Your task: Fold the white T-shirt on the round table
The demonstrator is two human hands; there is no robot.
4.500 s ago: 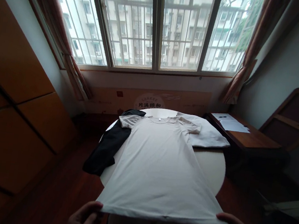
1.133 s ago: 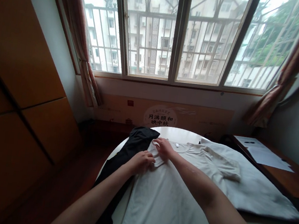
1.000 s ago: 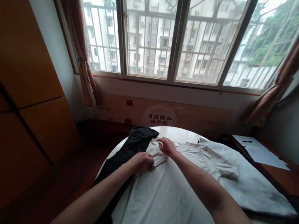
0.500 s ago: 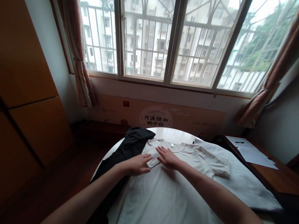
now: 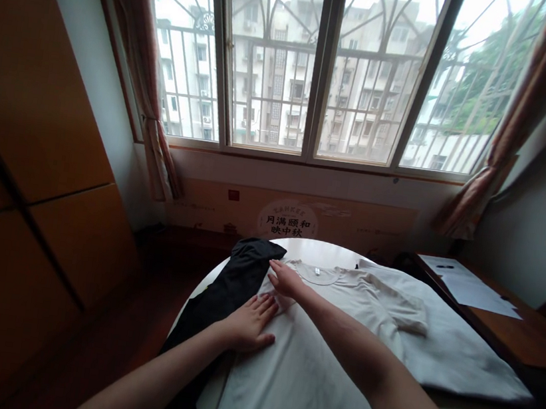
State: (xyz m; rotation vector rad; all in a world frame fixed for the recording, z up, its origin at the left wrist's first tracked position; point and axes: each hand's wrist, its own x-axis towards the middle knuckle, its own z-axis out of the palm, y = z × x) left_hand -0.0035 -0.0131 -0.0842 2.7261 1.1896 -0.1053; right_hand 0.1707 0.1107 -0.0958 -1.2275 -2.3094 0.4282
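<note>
A pale T-shirt (image 5: 311, 370) lies spread on the round white table (image 5: 317, 249), its neckline toward the window and one sleeve reaching right. My left hand (image 5: 253, 323) rests flat on the shirt's left edge with fingers spread. Just beyond it, my right hand (image 5: 286, 279) lies open on the left shoulder and sleeve area, which it partly covers. Both palms face down and neither hand grips the cloth. Black garment (image 5: 238, 274) lies along the table's left side, against the shirt. A folded white garment (image 5: 465, 350) lies to the right, partly under the shirt's right sleeve.
On the right stands a wooden desk (image 5: 532, 336) with white papers (image 5: 464, 283) on it. A barred window (image 5: 311, 102) and tied curtains (image 5: 157, 149) are ahead. Orange-brown cabinet doors (image 5: 62, 237) rise at the left.
My right hand has slid left across the shirt, from near the collar to the left shoulder. My left hand has come slightly nearer to me, and the view has shifted a little.
</note>
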